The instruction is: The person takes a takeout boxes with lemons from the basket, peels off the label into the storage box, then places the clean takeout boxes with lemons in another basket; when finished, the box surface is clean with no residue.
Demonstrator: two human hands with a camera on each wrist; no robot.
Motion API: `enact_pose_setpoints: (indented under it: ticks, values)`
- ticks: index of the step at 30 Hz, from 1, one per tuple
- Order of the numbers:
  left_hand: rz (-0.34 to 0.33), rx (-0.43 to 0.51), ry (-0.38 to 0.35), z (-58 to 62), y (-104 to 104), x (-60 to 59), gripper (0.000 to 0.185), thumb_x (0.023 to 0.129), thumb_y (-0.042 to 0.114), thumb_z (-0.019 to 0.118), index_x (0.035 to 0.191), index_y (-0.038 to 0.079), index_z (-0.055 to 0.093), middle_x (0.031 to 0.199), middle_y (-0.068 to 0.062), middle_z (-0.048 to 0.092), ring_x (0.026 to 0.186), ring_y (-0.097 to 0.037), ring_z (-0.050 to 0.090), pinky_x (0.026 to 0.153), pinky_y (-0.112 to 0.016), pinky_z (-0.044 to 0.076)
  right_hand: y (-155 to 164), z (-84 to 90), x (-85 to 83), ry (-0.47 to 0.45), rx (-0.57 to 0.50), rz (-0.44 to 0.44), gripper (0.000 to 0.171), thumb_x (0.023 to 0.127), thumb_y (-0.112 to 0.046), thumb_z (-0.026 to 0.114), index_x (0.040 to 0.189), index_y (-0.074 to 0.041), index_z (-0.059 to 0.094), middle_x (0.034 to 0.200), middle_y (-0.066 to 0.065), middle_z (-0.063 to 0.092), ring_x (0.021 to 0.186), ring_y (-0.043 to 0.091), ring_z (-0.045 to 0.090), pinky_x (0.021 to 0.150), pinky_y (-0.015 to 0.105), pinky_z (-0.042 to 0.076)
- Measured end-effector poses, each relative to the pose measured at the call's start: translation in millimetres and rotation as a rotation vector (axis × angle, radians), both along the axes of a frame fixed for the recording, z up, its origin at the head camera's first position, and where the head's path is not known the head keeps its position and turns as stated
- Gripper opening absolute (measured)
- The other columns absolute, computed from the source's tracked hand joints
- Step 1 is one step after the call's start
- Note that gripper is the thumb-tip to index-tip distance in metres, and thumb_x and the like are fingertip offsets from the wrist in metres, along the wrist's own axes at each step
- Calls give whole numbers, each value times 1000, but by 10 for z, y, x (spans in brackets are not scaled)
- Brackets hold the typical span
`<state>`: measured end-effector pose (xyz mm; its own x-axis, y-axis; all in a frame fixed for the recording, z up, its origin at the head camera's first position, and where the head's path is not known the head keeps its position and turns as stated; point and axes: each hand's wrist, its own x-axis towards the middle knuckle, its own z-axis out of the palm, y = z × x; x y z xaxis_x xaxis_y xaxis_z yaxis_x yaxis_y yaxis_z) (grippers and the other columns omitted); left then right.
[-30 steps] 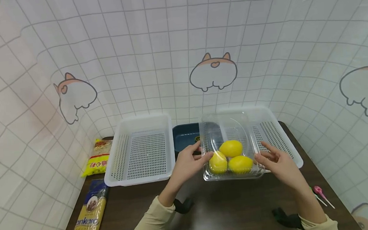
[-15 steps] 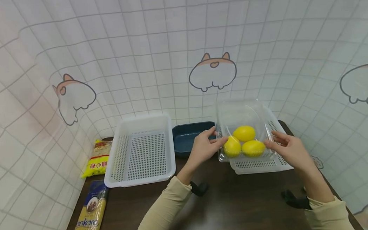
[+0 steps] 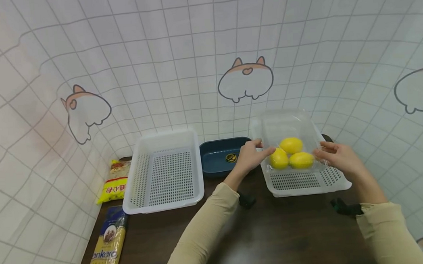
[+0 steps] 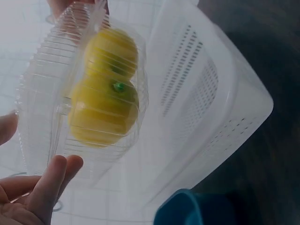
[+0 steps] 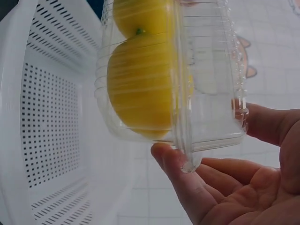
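A clear plastic clamshell box (image 3: pixel 287 123) holds three yellow lemons (image 3: pixel 302 160), one of them showing a green tip in both wrist views. My left hand (image 3: pixel 250 157) grips the box's left side, thumb on top and fingers below the seam. On the opposite side my right hand (image 3: pixel 338 158) holds it the same way, its thumb and fingers (image 5: pixel 176 171) bent round the edge. Together the hands keep the box over the right white perforated basket (image 3: pixel 309 190). In the wrist views the box hangs above the basket's opening, with its lid down.
A second white basket (image 3: pixel 170 207) stands on the left. Between the two sits a dark blue dish (image 3: pixel 217 168) with a gold emblem. A yellow snack bag (image 3: pixel 114 186) and a spaghetti pack (image 3: pixel 106 247) lie along the left edge of the dark table (image 3: pixel 276 233).
Both hands have carried the clamshell box with the lemons to the right and away from the body, from in front of the blue dish to over the right basket.
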<state>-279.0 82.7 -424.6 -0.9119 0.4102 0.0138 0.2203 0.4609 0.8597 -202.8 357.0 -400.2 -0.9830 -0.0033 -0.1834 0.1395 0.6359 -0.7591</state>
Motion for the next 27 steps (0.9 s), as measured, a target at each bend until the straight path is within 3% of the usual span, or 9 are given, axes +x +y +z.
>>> enact_pose_setpoints:
  ticks: [7,9,11,14,16,18,20,22,27]
  values:
    - [-16,9,-84,-114,197,-134,59,96,40,63,142,4,52,142,-14,58,124,-29,62,98,-39,55,127,-101,-161,-73,22,-5,80,105,-42,41,153,15,11,152,39,33,131,42,53,95,32,56]
    - [-12,25,-99,-146,244,-174,38,96,37,64,111,2,62,115,-10,67,99,-25,69,80,-32,57,145,-122,-194,-104,-8,6,79,106,-39,39,153,15,7,154,40,28,137,48,46,104,39,52]
    - [-12,46,-118,-176,290,-209,36,96,33,65,77,8,47,79,-2,55,73,-22,64,63,-26,50,165,-140,-223,-134,-22,23,77,107,-38,36,153,15,3,155,41,23,141,51,37,112,50,44]
    - [-6,46,-177,-211,352,-239,48,96,29,66,70,15,28,66,2,30,63,-21,57,56,-22,44,196,-166,-259,-160,-15,52,74,108,-33,34,152,16,1,155,43,19,142,53,34,114,56,39]
    - [-2,26,-214,-227,387,-240,36,96,29,66,75,8,45,71,-3,46,71,-23,63,62,-24,51,218,-194,-290,-161,-5,65,71,108,-29,34,151,18,2,153,44,23,128,48,49,106,48,48]
    - [2,-4,-257,-243,414,-236,32,96,30,66,105,0,61,101,-10,64,83,-23,66,75,-30,57,243,-237,-334,-163,-12,74,64,108,-24,35,149,21,15,130,41,48,96,31,61,88,35,53]
    - [-5,-40,-291,-268,438,-237,55,96,33,65,139,1,52,139,-15,58,84,-23,65,87,-36,56,267,-289,-385,-169,-31,78,50,107,-18,36,136,22,34,93,23,57,66,13,49,67,25,46]
    - [-5,-46,-335,-298,460,-245,68,96,33,65,152,4,39,155,-15,45,75,-17,58,89,-36,54,288,-341,-441,-194,-58,77,29,106,-14,37,105,14,43,72,3,42,53,5,32,56,22,38]
    - [-25,-11,-447,-437,532,-300,73,94,32,69,152,1,35,83,-4,58,47,-9,27,58,-30,35,313,-437,-574,-261,-30,77,16,103,-9,37,94,4,41,79,9,41,57,4,32,56,20,37]
